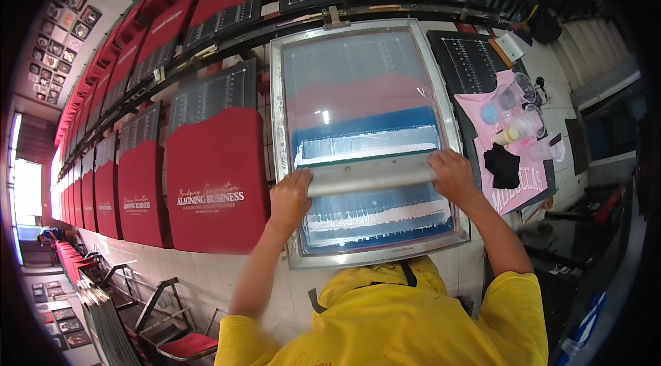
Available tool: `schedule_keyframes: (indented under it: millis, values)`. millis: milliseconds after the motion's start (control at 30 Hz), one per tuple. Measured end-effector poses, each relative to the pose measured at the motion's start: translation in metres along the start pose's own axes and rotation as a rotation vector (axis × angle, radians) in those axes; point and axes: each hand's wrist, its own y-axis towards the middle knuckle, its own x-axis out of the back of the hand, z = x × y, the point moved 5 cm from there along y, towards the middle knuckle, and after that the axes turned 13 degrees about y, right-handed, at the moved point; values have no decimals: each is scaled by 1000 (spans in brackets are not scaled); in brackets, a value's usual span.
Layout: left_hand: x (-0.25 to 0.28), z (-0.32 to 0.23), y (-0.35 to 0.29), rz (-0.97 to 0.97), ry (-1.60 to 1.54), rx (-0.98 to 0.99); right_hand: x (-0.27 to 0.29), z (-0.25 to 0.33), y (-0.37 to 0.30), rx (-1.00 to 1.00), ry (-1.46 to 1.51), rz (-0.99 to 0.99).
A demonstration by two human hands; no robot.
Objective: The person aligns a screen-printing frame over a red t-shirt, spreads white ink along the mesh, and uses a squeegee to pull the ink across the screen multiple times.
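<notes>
Both my hands grip a wide squeegee (375, 174) with a pale metal handle, one at each end. My left hand (292, 195) is closed round its left end, my right hand (451, 173) round its right end. The squeegee lies across a screen printing frame (278, 104) with a metal rim and blue-coated mesh. White ink (372, 145) spreads in a band just beyond the blade, and another streaky white band lies nearer me. Through the upper mesh a red shirt and a dark board show faintly. The blade's edge is mostly hidden by the handle.
Red printed shirts (217, 173) on dark boards line the left and far side. At right, a pink shirt (513, 183) bears plastic cups (544, 149), a yellow-topped container (506, 135) and a black cloth (502, 165). A red-seated chair (187, 345) stands at lower left.
</notes>
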Motion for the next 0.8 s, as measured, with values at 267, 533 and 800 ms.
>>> schedule_keyframes:
  millis: [267, 533, 800]
  values:
    - [15, 21, 51, 341, 28, 55, 16, -22, 48, -170, -37, 247]
    - [54, -25, -37, 76, -35, 4, 33, 34, -46, 39, 3, -83]
    - [35, -65, -139, 18, -19, -34, 1, 78, -137, 83, -26, -163]
